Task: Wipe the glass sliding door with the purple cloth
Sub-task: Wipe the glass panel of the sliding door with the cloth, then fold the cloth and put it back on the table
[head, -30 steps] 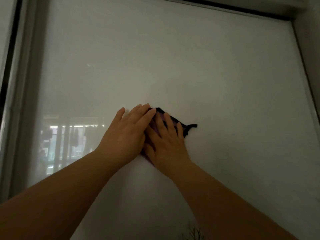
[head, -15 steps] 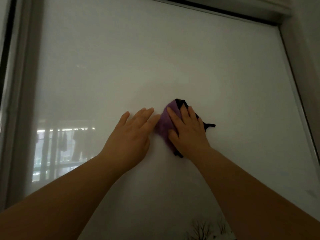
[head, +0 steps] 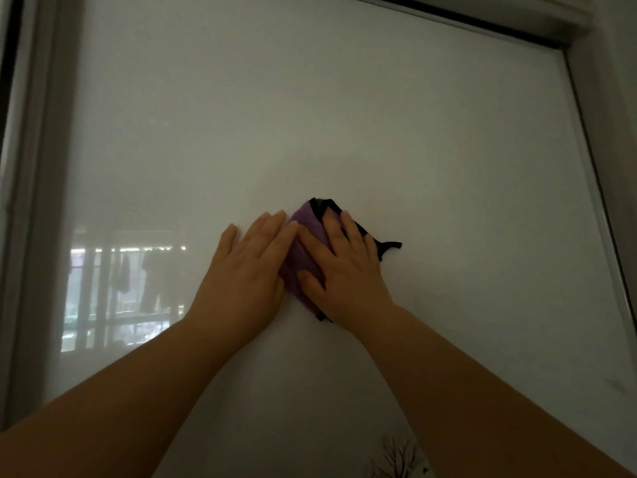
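The frosted glass sliding door (head: 310, 115) fills the view. A purple cloth (head: 307, 225) with black trim is pressed flat against the glass at mid height. My right hand (head: 348, 274) lies spread over the cloth and holds it to the pane, covering most of it. My left hand (head: 246, 277) rests flat on the glass just left of it, with its fingertips touching the cloth's left edge. A black strap of the cloth sticks out to the right of my right hand.
The grey door frame (head: 44, 201) runs down the left side and a second frame edge (head: 593, 150) slants down the right. A reflection of a balcony with hanging clothes (head: 120, 288) shows at lower left. A small tree decal (head: 396, 457) sits at the bottom.
A second ago my left hand lay over my right hand on the cloth. The right hand then slid the cloth to the right, and now the two hands sit side by side, touching.
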Demonstrator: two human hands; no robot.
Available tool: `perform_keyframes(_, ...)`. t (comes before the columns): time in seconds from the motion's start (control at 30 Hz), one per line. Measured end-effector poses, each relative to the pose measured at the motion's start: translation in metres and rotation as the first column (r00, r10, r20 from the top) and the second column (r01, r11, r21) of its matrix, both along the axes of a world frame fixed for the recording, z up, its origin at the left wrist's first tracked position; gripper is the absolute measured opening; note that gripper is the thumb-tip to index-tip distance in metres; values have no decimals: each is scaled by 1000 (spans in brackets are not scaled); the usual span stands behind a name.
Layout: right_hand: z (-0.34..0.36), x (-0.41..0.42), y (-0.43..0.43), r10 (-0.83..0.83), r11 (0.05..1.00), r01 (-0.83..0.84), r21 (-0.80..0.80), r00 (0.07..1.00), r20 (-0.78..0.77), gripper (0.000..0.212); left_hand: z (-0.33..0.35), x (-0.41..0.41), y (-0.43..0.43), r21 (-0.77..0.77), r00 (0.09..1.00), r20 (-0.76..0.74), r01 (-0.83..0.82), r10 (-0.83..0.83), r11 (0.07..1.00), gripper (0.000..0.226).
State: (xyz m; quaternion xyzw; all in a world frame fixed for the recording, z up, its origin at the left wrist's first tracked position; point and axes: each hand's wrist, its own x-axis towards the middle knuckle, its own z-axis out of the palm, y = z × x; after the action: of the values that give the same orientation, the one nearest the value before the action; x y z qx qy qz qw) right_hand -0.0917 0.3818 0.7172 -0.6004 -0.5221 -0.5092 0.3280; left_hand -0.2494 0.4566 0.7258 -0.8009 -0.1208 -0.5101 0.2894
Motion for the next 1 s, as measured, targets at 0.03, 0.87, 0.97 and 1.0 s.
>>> perform_keyframes(0.03, -1, 1, -1, 8, 1000, -8, 2, 1000, 6, 61, -2, 1, -2, -7, 1000, -12, -7, 7, 1000, 60)
perform_keyframes(0.87, -48, 8, -193, 327, 944, -289, 158, 879, -347, 17, -53, 49, -169, -310, 896, 66, 437, -439, 845, 52)
perform_keyframes(0.97, -67, 19, -235, 258, 966, -225, 131, 889, -378, 16, -67, 70, -204, -341, 862, 88, 497, -500, 798, 47)
perform_keyframes(1.0, -76, 25, -249, 236, 971, -201, 129, 890, -389, 15, -75, 78, -215, -353, 849, 80, 514, -522, 782, 46)
